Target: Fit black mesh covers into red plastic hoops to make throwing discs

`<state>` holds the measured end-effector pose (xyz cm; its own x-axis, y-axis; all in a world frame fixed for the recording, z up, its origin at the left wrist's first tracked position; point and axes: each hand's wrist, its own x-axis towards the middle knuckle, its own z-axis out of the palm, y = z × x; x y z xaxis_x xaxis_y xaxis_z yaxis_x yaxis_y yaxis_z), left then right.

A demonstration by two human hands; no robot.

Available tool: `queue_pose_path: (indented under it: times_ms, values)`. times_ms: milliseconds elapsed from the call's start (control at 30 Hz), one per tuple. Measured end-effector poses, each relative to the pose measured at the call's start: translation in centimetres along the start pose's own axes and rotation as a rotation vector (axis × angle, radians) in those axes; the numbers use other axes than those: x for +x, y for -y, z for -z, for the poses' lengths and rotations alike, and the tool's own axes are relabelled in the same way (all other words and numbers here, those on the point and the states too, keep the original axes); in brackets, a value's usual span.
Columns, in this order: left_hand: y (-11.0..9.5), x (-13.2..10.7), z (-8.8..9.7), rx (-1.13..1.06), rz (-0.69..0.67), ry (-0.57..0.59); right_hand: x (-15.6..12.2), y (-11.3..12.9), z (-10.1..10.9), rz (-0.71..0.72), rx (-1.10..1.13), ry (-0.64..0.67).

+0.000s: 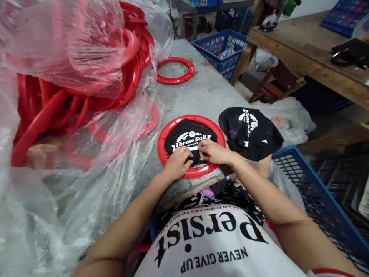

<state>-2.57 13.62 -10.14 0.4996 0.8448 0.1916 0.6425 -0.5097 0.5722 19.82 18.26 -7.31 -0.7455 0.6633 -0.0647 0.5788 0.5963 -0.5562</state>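
Observation:
In front of me a red plastic ring [163,132] lies flat near the table's edge. A black mesh fabric disc [184,129] printed "Throw Ball" sits inside it, its near side bunched up. My left hand [178,162] has its fingers curled onto the near left part of the fabric. Opposite it, my right hand [212,151] pinches the fabric near its lower right side. The fingertips of both hands are partly hidden by folds. Just right of the ring rests a pile of similar black printed fabric discs [253,132], overhanging the table's edge.
Many red rings [134,46] are heaped in a clear plastic bag [95,50] on the left. Another loose red ring [188,73] lies farther back on the grey table [201,94]. Blue crates [300,173] stand at the right and behind [213,42]. A wooden table [300,34] is at back right.

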Motion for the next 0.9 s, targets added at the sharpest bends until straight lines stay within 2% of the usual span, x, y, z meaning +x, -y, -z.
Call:
queue_pose_path:
  times_ms: [100, 233, 367, 500, 533, 600, 700, 767, 900]
  values:
    - [-0.4, -0.5, 0.8, -0.049, -0.044, -0.052, -0.1, 0.2, 0.4, 0.009, 0.113, -0.062]
    - [-2.0, -0.9, 1.4, -0.023, -0.045, -0.073, -0.1, 0.3, 0.7, -0.023, 0.145, -0.07]
    - [-2.8, -0.9, 0.6, 0.105, 0.007, -0.111, 0.0, 0.2, 0.8, -0.028, 0.149, -0.076]
    - [-2.7, -0.4, -0.3, 0.147, -0.03, -0.177, -0.1, 0.3, 0.8, -0.027, 0.136, -0.078]
    - [-2.6, -0.3, -0.3, 0.149, -0.043, -0.199, -0.3, 0.5, 0.7, -0.037, 0.126, -0.107]
    - [-2.7, -0.2, -0.4, 0.153, -0.067, -0.245, -0.9, 1.1, 0.3, -0.053, 0.107, -0.246]
    - [-3.0, -0.2, -0.2, 0.166, -0.077, -0.28, -2.3, 2.2, -0.8, 0.026, 0.08, -0.478]
    - [-3.2, -0.3, -0.2, 0.173, -0.064, -0.273, -3.1, 2.7, -1.8, 0.087, 0.023, -0.502]
    - [-3.5, -0.5, -0.3, 0.186, -0.062, -0.236, -3.7, 2.5, -3.7, 0.047, -0.101, -0.507]
